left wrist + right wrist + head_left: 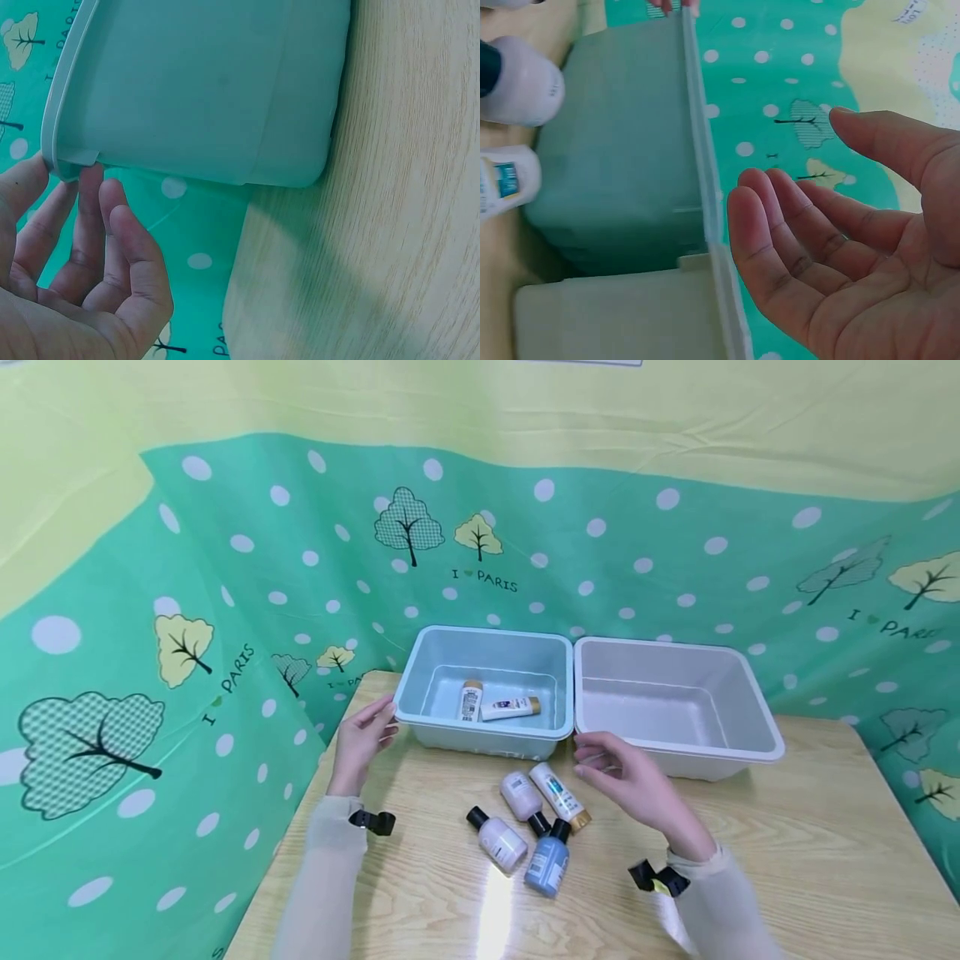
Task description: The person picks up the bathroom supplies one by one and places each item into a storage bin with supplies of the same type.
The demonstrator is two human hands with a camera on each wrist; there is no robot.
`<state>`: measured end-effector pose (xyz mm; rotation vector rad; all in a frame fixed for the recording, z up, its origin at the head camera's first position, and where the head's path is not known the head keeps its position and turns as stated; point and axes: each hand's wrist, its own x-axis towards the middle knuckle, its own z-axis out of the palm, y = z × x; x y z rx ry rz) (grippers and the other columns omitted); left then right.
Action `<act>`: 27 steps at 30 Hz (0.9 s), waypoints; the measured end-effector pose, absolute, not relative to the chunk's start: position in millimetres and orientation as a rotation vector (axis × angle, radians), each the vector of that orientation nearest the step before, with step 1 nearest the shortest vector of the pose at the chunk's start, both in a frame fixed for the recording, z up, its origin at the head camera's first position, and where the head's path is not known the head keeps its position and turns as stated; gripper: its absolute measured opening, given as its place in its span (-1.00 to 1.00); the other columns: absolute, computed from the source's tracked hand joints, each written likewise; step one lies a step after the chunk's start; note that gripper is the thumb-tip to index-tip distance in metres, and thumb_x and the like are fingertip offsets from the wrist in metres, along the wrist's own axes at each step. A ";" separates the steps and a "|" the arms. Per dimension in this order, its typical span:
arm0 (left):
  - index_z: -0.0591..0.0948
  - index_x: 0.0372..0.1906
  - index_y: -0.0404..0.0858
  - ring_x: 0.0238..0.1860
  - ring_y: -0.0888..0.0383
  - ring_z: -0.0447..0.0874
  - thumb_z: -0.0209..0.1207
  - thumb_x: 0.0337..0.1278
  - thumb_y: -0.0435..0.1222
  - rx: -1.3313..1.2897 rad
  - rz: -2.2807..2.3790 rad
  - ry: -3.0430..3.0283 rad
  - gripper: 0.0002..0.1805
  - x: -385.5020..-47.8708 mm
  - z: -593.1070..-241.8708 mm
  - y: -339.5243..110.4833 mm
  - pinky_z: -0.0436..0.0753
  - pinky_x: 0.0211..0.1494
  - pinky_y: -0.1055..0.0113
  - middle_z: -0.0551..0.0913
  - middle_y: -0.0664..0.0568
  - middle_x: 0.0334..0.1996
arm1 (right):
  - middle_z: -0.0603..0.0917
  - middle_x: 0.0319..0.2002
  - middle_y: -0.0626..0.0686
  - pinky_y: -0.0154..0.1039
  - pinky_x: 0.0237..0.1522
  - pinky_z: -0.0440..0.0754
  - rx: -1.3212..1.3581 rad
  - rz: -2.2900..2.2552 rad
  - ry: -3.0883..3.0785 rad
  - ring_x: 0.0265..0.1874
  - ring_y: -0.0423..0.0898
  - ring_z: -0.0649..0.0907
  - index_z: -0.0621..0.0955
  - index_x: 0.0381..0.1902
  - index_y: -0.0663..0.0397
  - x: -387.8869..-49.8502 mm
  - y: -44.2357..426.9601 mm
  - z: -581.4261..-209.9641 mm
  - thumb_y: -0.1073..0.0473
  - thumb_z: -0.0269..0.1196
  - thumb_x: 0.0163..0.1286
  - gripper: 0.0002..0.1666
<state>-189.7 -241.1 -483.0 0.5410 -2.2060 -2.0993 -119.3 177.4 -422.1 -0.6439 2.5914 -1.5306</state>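
My left hand [363, 737] pinches the left end of the light blue bin's [487, 737] rim, thumb on one side and fingertips [91, 176] beneath the lip. Loosely bent and holding nothing, my right hand [624, 777] hovers by the front corner where this bin meets the grey bin [675, 760]. In the right wrist view its fingers [751, 225] are apart from the thumb, near the rims. Inside the blue bin lie two white tubes with gold caps, one lengthwise [470, 702] and one crosswise [506, 708].
On the wooden table [420, 893] in front of the bins lie a white tube with a gold cap [558, 795], two pale lilac bottles with black caps [502, 845] and a blue bottle [547, 867]. A green patterned cloth [495, 543] hangs behind.
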 end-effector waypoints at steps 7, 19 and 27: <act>0.65 0.24 -0.04 -0.22 0.13 0.74 0.31 0.22 0.06 0.545 -2.098 -2.210 -0.47 -189.8 -482.4 -240.8 0.71 -0.11 0.28 0.74 -0.03 -0.12 | 0.69 -0.06 0.13 -0.18 -0.13 0.70 -0.628 -1.592 2.547 -0.16 0.02 0.69 0.53 0.20 0.34 -111.9 184.5 -455.1 0.24 0.34 0.39 -0.52; 0.65 0.24 -0.05 -0.24 0.14 0.74 0.32 0.21 0.05 0.556 -2.098 -2.205 -0.47 -190.4 -483.0 -241.1 0.70 -0.20 0.35 0.75 0.00 -0.15 | 0.68 -0.10 0.23 -0.21 -0.29 0.72 -0.405 -1.576 2.467 -0.23 0.03 0.70 0.53 0.18 0.41 -112.1 187.2 -494.4 0.22 0.35 0.38 -0.49; 0.64 0.25 -0.06 -0.21 0.11 0.74 0.33 0.19 0.06 0.551 -2.101 -2.202 -0.44 -190.1 -482.9 -240.6 0.70 -0.18 0.35 0.75 0.03 -0.17 | 0.69 -0.14 0.15 -0.25 -0.31 0.70 -0.322 -1.507 2.508 -0.27 -0.04 0.68 0.55 0.17 0.36 -117.1 185.9 -511.5 0.22 0.36 0.37 -0.52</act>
